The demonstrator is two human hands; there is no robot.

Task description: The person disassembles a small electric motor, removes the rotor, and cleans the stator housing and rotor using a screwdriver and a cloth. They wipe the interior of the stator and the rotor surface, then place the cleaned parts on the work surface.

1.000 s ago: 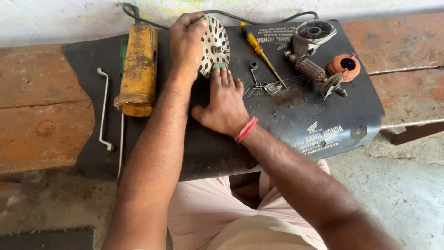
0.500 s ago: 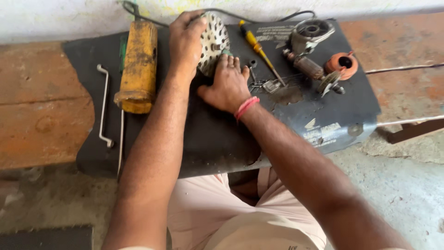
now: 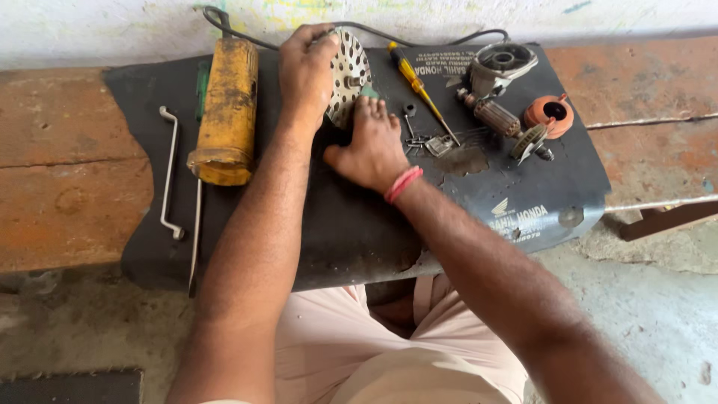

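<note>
A: Since a second ago, hardly anything on the bench (image 3: 67,187) has shifted. Left hand (image 3: 308,71) remains clamped over the slotted metal disc (image 3: 351,71); right hand (image 3: 374,142) has stayed pressed at its lower edge.

B: State of the fingers?

A: Left fingers (image 3: 318,37) are curled over the disc's upper left rim, closed on it. Right fingers (image 3: 372,112) lie nearly straight, tips against the bottom rim. Whether they grip anything, I cannot tell.

B: Location of the disc?

A: On the black mat (image 3: 336,232), far centre, standing tilted on edge, face turned toward the right. Its hub (image 3: 353,80) points toward the yellow-handled screwdriver (image 3: 419,86).

B: Controlling relation?

A: Disc sits directly between both hands: left above, right below, both touching. Neither is nearer. Yellow tool body (image 3: 224,112) lies just left of the left forearm, long axis running away from the person.

B: Other items?

A: Wound motor core (image 3: 493,116), grey housing (image 3: 501,63) and orange cap (image 3: 550,114) lie right of the screwdriver. Bent rod (image 3: 170,172) lies far left.
</note>
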